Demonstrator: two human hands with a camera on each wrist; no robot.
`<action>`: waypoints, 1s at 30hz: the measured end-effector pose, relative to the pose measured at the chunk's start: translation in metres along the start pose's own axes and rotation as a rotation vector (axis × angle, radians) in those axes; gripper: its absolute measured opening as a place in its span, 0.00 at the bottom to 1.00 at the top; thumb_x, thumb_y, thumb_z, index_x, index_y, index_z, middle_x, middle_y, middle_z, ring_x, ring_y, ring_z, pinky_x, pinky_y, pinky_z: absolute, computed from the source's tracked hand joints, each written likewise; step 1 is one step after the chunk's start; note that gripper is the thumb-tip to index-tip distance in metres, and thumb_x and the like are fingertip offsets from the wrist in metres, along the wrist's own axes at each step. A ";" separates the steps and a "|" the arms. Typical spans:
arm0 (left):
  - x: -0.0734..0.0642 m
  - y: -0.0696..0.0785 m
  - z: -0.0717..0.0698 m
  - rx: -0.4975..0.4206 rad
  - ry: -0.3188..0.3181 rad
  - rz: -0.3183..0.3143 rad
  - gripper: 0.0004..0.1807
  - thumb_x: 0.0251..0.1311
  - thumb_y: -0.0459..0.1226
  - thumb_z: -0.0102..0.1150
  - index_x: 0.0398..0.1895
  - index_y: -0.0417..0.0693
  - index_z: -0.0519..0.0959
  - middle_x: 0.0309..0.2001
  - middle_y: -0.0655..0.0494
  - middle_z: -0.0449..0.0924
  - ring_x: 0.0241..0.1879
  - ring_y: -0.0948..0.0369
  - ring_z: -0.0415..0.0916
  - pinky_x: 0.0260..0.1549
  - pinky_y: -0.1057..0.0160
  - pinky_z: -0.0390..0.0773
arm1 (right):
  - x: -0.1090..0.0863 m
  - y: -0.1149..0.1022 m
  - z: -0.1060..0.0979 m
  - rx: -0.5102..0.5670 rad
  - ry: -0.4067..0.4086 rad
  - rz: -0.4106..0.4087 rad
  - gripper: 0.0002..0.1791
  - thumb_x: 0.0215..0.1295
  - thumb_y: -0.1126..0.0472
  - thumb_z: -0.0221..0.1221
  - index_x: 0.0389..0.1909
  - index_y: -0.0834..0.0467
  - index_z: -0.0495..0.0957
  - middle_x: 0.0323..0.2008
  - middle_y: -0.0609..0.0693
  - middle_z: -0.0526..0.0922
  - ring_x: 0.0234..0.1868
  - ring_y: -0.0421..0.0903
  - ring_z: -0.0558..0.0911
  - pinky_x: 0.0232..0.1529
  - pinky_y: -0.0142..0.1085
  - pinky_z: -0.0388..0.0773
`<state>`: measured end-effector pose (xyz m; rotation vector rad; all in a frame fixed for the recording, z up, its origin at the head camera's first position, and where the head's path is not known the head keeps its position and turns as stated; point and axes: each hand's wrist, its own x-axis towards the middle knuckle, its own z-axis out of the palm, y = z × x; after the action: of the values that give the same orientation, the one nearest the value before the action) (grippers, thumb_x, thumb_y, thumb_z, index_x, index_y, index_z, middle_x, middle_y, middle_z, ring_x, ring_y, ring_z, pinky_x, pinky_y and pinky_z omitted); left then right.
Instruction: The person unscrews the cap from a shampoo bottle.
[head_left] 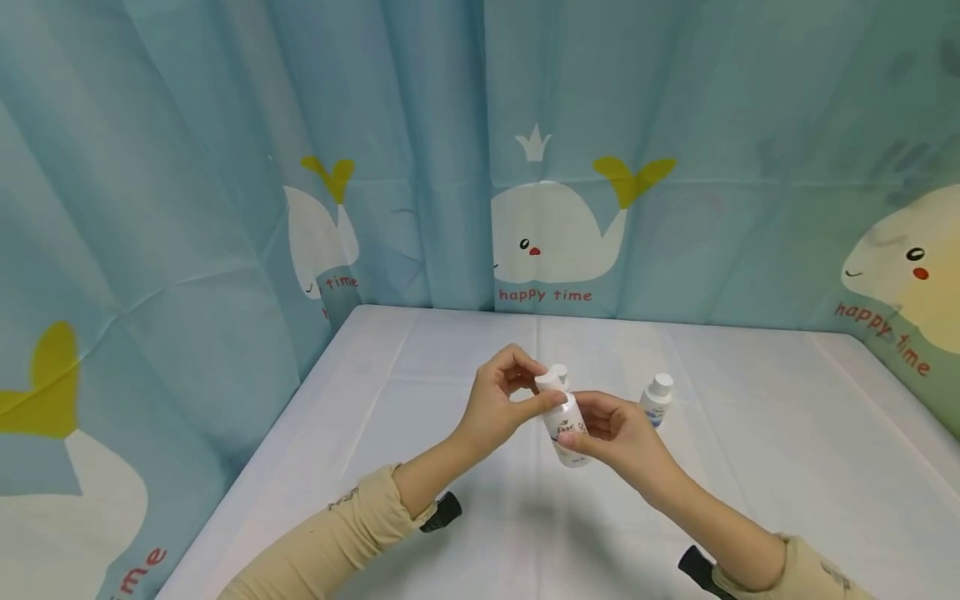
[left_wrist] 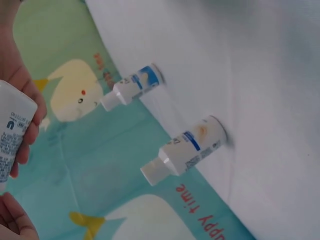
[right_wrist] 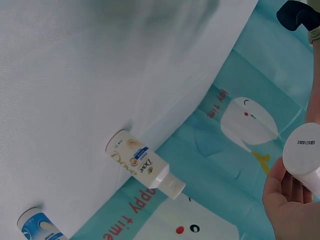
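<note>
Your left fingers [head_left: 528, 361] pinch round white plastic cap [head_left: 551, 381] | right fingers [head_left: 600, 401] grip cylindrical white plastic bottle [head_left: 565, 421] | likely slick: hold mid-body

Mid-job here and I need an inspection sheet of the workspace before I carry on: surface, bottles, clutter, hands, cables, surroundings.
Surface: white table, faintly creased.
Job's things: one held bottle, white, tilted and off the table; a blue-label bottle standing on the right; a third bottle standing behind the held one, mostly hidden in the head view.
Clutter: nothing seen.
Hands: right hand grips the held bottle's body; left hand has fingers and thumb at its cap end.
Cables: nothing seen.
Surroundings: blue curtain with whales and "happy time" lettering.
</note>
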<state>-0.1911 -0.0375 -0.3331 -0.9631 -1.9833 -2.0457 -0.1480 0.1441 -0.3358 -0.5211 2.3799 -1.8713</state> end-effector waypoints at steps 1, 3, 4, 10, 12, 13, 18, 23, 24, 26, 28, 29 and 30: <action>0.000 0.000 0.001 0.004 0.002 0.004 0.14 0.51 0.27 0.66 0.38 0.32 0.71 0.37 0.35 0.73 0.33 0.70 0.72 0.38 0.71 0.77 | 0.000 0.000 0.000 0.001 0.000 -0.004 0.25 0.58 0.63 0.64 0.54 0.71 0.72 0.47 0.64 0.80 0.42 0.35 0.82 0.45 0.27 0.80; 0.001 0.000 0.002 0.009 0.000 0.011 0.16 0.53 0.30 0.66 0.40 0.32 0.71 0.39 0.35 0.73 0.36 0.69 0.71 0.40 0.71 0.77 | 0.000 -0.001 0.000 0.009 0.001 -0.002 0.25 0.58 0.64 0.64 0.54 0.71 0.72 0.47 0.63 0.80 0.42 0.35 0.82 0.45 0.27 0.80; 0.001 -0.001 0.002 0.006 -0.003 0.015 0.17 0.54 0.33 0.66 0.42 0.32 0.71 0.40 0.34 0.72 0.38 0.69 0.71 0.41 0.71 0.77 | 0.000 -0.001 0.000 0.013 -0.001 0.001 0.25 0.58 0.64 0.64 0.54 0.71 0.72 0.47 0.63 0.80 0.42 0.35 0.82 0.45 0.27 0.80; 0.004 -0.003 0.003 -0.042 -0.049 0.062 0.40 0.51 0.57 0.62 0.54 0.31 0.69 0.52 0.31 0.72 0.52 0.50 0.75 0.52 0.68 0.77 | 0.002 -0.003 0.000 0.031 -0.021 -0.002 0.24 0.59 0.63 0.63 0.55 0.70 0.72 0.48 0.64 0.80 0.43 0.36 0.82 0.45 0.29 0.80; 0.005 -0.004 0.002 -0.085 -0.074 0.062 0.46 0.49 0.60 0.59 0.58 0.29 0.66 0.55 0.29 0.70 0.55 0.46 0.74 0.55 0.66 0.76 | 0.003 -0.004 0.000 0.028 -0.024 0.003 0.25 0.59 0.63 0.63 0.55 0.70 0.71 0.50 0.65 0.79 0.44 0.36 0.82 0.47 0.29 0.80; 0.005 -0.003 0.001 -0.088 -0.088 0.062 0.47 0.50 0.61 0.56 0.60 0.29 0.65 0.57 0.28 0.70 0.57 0.43 0.72 0.56 0.64 0.76 | 0.003 -0.005 -0.001 0.024 -0.024 0.007 0.25 0.59 0.62 0.63 0.55 0.69 0.71 0.50 0.65 0.79 0.44 0.36 0.82 0.47 0.30 0.80; 0.004 0.000 -0.006 -0.102 -0.164 0.011 0.49 0.57 0.63 0.42 0.67 0.30 0.58 0.64 0.33 0.64 0.65 0.41 0.63 0.62 0.52 0.70 | 0.001 -0.005 -0.003 0.007 -0.022 0.039 0.26 0.60 0.61 0.63 0.56 0.69 0.71 0.51 0.64 0.79 0.45 0.37 0.82 0.48 0.29 0.79; 0.004 -0.001 -0.010 -0.142 -0.288 0.044 0.39 0.66 0.53 0.42 0.67 0.28 0.56 0.69 0.34 0.56 0.68 0.43 0.58 0.64 0.53 0.67 | -0.001 -0.004 -0.005 0.002 -0.021 0.043 0.26 0.60 0.61 0.63 0.56 0.68 0.71 0.51 0.64 0.79 0.45 0.36 0.82 0.48 0.29 0.79; 0.004 -0.001 -0.010 -0.149 -0.308 0.057 0.37 0.67 0.49 0.43 0.66 0.27 0.56 0.69 0.34 0.55 0.68 0.43 0.58 0.64 0.54 0.67 | -0.001 -0.004 -0.006 0.003 -0.021 0.042 0.26 0.60 0.61 0.63 0.56 0.68 0.71 0.51 0.64 0.79 0.45 0.36 0.82 0.48 0.30 0.79; 0.003 -0.002 -0.010 -0.153 -0.330 0.070 0.32 0.69 0.44 0.44 0.65 0.26 0.58 0.69 0.33 0.55 0.67 0.43 0.59 0.64 0.56 0.67 | -0.001 -0.004 -0.006 0.006 -0.018 0.044 0.26 0.60 0.61 0.63 0.56 0.68 0.71 0.50 0.63 0.79 0.45 0.37 0.82 0.48 0.30 0.79; 0.003 -0.002 -0.009 -0.151 -0.326 0.070 0.29 0.69 0.41 0.45 0.64 0.25 0.60 0.67 0.33 0.57 0.66 0.43 0.61 0.63 0.58 0.69 | -0.001 -0.004 -0.006 0.007 -0.016 0.047 0.26 0.60 0.61 0.63 0.56 0.68 0.71 0.50 0.63 0.80 0.44 0.37 0.82 0.47 0.30 0.79; 0.002 -0.003 -0.009 -0.146 -0.314 0.063 0.29 0.69 0.40 0.46 0.63 0.25 0.61 0.66 0.32 0.59 0.65 0.43 0.62 0.62 0.59 0.70 | -0.001 -0.004 -0.006 0.009 -0.013 0.049 0.25 0.60 0.61 0.63 0.56 0.69 0.71 0.49 0.63 0.80 0.44 0.37 0.82 0.47 0.30 0.79; 0.002 -0.003 -0.008 -0.142 -0.299 0.054 0.29 0.68 0.41 0.47 0.62 0.25 0.63 0.65 0.32 0.62 0.65 0.44 0.64 0.61 0.60 0.72 | -0.002 -0.004 -0.006 0.013 -0.010 0.051 0.25 0.60 0.61 0.63 0.56 0.69 0.71 0.49 0.63 0.80 0.43 0.37 0.82 0.47 0.29 0.79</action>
<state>-0.1972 -0.0442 -0.3339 -1.4102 -1.9370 -2.1425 -0.1470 0.1493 -0.3308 -0.4636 2.3504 -1.8573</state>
